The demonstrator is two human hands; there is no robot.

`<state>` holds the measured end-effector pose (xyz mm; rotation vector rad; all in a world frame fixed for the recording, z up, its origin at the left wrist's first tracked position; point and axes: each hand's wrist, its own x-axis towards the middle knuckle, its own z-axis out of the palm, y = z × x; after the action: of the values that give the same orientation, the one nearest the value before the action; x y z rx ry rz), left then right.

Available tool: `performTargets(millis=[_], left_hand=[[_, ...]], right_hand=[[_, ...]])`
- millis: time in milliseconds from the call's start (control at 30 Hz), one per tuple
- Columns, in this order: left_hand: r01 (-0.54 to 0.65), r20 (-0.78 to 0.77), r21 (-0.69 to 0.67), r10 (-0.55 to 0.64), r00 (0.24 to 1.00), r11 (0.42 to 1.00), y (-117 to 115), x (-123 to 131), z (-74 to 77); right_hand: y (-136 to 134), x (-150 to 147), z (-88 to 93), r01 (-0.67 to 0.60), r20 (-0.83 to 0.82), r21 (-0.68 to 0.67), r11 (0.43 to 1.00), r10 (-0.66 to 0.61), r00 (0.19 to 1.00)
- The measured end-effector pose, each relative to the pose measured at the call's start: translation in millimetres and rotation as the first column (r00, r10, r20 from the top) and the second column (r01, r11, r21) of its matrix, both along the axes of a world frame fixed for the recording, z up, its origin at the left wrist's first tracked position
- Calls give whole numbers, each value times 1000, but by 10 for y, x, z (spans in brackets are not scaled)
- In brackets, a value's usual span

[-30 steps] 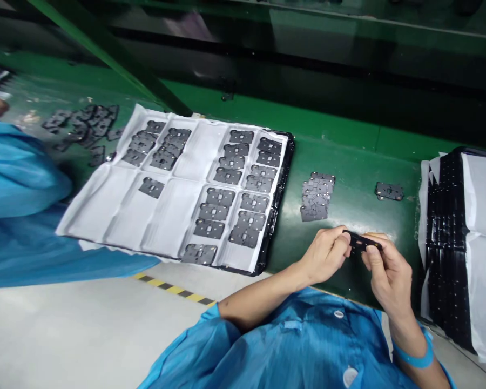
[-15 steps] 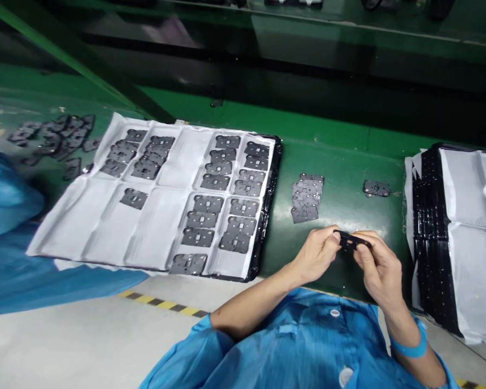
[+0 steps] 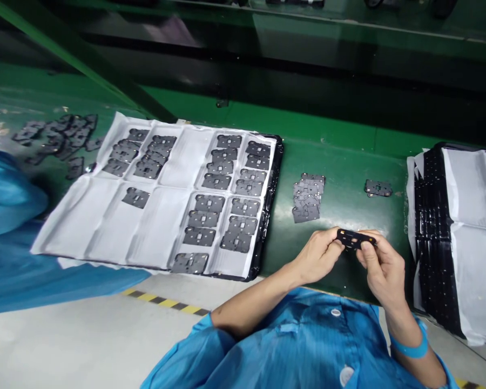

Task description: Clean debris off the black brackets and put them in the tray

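Observation:
A small black plate (image 3: 354,239) with gold-coloured spots is held between both hands, over the front of the green bench. My left hand (image 3: 322,253) pinches its left end, and my right hand (image 3: 383,265) grips its right end with the thumb on the face toward me. Beyond the hands, an overlapping pile of grey plates (image 3: 308,197) lies on the bench. Further right lies another dark plate (image 3: 378,188), with something partly hidden under it. On the left, a white-lined tray (image 3: 146,232) holds several grey plates in its compartments.
A stack of black trays (image 3: 435,243) with white liners stands at the right. Loose dark plates (image 3: 71,132) are heaped at the far left, near another person's blue sleeve (image 3: 10,189). A green beam (image 3: 85,59) slants across the upper left.
The held plate has turned so more of its face shows, and my left thumb has shifted lower along its end. The plates on the bench and in the tray have not changed.

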<state>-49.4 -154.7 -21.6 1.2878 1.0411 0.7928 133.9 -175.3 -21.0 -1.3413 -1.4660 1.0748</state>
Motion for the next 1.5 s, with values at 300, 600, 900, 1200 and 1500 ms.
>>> performTargets(millis=[300,600,900,1200,1500], left_hand=[[-63,17,-56,64,998,996,50,33,-32],[-23,-87,67,29,996,997,13,43,-93],[79,-229,230,-25,973,970,19,-193,-184],[-135,68,170,125,990,976,138,-46,2],[-218,202,-28,219,955,975,165,106,-7]], right_hand=[[2,3,-4,-41,123,157,987,22,992],[-28,-2,-56,49,61,18,999,-50,997],[7,61,-33,167,-30,-82,983,-170,985],[12,28,16,136,-8,-21,990,-136,991],[-26,6,-17,104,70,50,993,-107,992]])
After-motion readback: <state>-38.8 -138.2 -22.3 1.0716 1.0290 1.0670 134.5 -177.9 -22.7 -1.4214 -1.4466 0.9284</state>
